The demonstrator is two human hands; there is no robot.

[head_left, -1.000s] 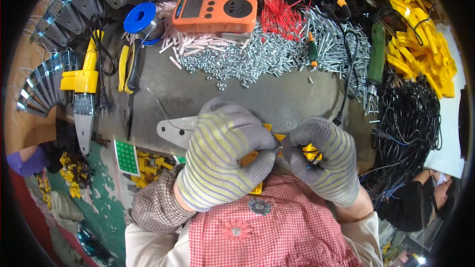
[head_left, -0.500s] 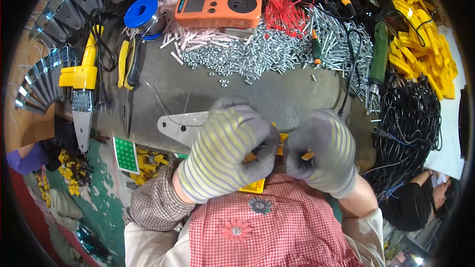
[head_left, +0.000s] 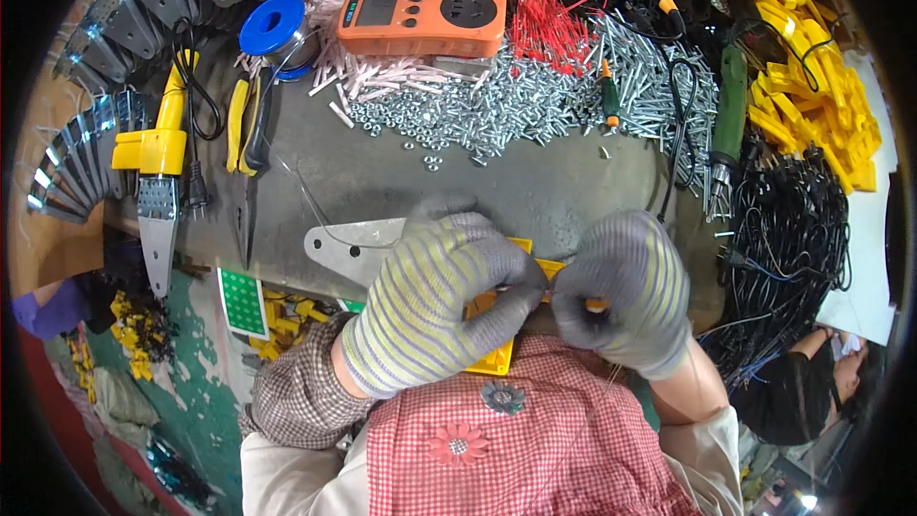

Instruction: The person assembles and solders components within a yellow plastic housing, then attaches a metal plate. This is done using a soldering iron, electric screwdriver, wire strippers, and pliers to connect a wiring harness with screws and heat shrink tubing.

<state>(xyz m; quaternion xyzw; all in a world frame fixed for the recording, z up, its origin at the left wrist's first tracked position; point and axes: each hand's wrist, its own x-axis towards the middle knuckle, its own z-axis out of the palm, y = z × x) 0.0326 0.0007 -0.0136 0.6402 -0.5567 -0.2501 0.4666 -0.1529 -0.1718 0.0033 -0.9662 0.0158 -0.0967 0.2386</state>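
My left hand (head_left: pixel 441 301), in a grey-and-yellow striped glove, is closed with thumb and fingertips together over a yellow plastic housing (head_left: pixel 494 359). Close beside it, my right hand (head_left: pixel 630 291), gloved alike, has its fingers curled into a pinch above the housing's right part. Whatever small thing either pinch holds is hidden by the fingers. The housing lies at the table's near edge, mostly covered by the hands. A flat grey metal plate (head_left: pixel 334 248) with holes sticks out to the left from under my left hand. A thin wire runs across it.
Left: pliers (head_left: pixel 241 124), a solder spool (head_left: pixel 274 29), a finished-looking yellow-handled tool (head_left: pixel 164 148). Behind: an orange meter (head_left: pixel 420 19), heaped screws and nuts (head_left: pixel 478 105), a screwdriver (head_left: pixel 609 96). Right: a green electric tool (head_left: pixel 731 115), black cables (head_left: pixel 788 268), yellow parts (head_left: pixel 812 86).
My left fingertips have moved slightly right, closer to my right hand. Both hands stay over the housing. Thin strands now show below my right hand.
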